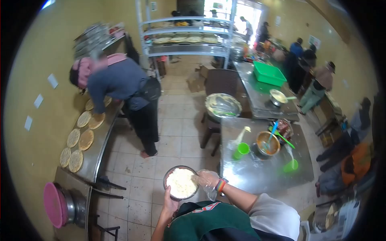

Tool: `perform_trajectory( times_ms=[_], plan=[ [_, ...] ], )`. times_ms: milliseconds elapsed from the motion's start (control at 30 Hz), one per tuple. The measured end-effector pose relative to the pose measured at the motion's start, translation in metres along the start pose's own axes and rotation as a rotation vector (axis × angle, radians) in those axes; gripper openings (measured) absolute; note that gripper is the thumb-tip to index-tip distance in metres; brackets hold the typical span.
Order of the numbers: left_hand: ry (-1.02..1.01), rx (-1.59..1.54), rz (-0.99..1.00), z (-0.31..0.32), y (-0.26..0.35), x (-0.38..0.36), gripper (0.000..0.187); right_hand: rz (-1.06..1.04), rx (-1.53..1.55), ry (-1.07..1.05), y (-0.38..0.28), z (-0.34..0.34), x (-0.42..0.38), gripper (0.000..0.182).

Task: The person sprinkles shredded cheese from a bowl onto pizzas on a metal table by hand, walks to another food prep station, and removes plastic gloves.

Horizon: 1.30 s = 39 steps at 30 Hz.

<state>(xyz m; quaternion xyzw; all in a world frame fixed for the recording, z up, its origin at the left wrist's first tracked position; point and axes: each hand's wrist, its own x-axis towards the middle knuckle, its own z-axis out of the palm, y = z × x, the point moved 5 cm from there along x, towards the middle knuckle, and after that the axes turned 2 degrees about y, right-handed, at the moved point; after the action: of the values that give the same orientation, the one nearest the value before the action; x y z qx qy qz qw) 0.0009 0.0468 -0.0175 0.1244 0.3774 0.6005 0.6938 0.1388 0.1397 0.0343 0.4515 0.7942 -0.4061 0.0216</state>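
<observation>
A round bowl (165, 181) of white, crumbly food (181, 182) is held low in front of my body. My left hand (172, 201) grips its near left side, thumb up at the rim. On the opposite side, my right hand (208, 178), in a loose clear plastic glove with a rainbow band at the wrist, is closed at the rim. Its fingertips overlap the edge of the white food, and the glove's plastic partly blurs them.
Right of me, a metal table (265, 176) bears a sauce-smeared bowl (268, 143) and green cups (241, 151). A large basin (223, 106) rests on a chair. At left, a person (120, 80) bends over a counter with flat round breads (86, 139). A tray rack (187, 50) stands ahead.
</observation>
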Motion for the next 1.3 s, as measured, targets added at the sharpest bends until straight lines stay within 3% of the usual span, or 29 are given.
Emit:
perform_trajectory(
  times_ms=[67,100,167,300,333,367,467,533,767,833,933,967,1167,1233,1267,1300],
  plan=[
    [0.012,-0.068,0.134,-0.002,0.008,-0.006,0.056,0.177,-0.232,0.175,-0.019,-0.017,-0.005,0.037],
    [0.031,-0.126,0.132,-0.048,0.055,-0.014,0.056,0.186,-0.278,0.135,-0.074,0.011,0.033,0.037],
    [0.048,-0.081,0.148,-0.069,0.100,-0.021,0.055,-0.397,-0.185,0.572,-0.139,0.009,0.057,0.032],
    [0.174,-0.041,0.143,-0.140,0.154,-0.011,0.062,-0.648,-0.204,0.462,-0.211,0.067,0.150,0.031],
    [0.167,-0.078,0.130,-0.151,0.150,0.000,0.064,-0.567,-0.331,0.436,-0.209,0.082,0.174,0.030],
    [0.175,-0.079,0.136,-0.163,0.153,0.009,0.063,-0.566,-0.303,0.279,-0.213,0.094,0.202,0.029],
    [0.209,-0.051,0.194,-0.172,0.198,0.016,0.065,-0.677,-0.313,0.104,-0.281,0.101,0.239,0.029],
    [0.259,-0.076,0.231,-0.193,0.229,0.029,0.067,-1.001,-0.490,0.042,-0.320,0.112,0.257,0.030],
    [0.339,-0.300,0.427,-0.245,0.347,0.069,0.071,-1.352,-0.421,-0.215,-0.393,0.130,0.381,0.042],
    [0.483,-0.310,0.472,-0.275,0.375,0.075,0.067,-1.403,-0.519,-0.217,-0.428,0.127,0.406,0.047],
    [0.483,-0.321,0.542,-0.311,0.407,0.076,0.068,-1.575,-0.457,-0.191,-0.479,0.138,0.432,0.041],
    [0.477,-0.302,0.592,-0.324,0.418,0.078,0.069,-1.613,-0.518,-0.100,-0.501,0.141,0.436,0.030],
    [0.574,-0.358,0.577,-0.393,0.480,0.068,0.072,-1.436,-0.566,-0.205,-0.583,0.206,0.494,0.023],
    [0.630,-0.352,0.589,-0.428,0.500,0.062,0.073,-1.107,-0.660,-0.528,-0.614,0.213,0.519,0.036],
    [0.615,-0.345,0.600,-0.446,0.507,0.063,0.071,-1.110,-0.676,-0.539,-0.618,0.225,0.543,0.036],
    [0.603,-0.332,0.607,-0.462,0.516,0.063,0.070,-1.240,-0.373,-0.593,-0.622,0.239,0.568,0.036]
  ],
)
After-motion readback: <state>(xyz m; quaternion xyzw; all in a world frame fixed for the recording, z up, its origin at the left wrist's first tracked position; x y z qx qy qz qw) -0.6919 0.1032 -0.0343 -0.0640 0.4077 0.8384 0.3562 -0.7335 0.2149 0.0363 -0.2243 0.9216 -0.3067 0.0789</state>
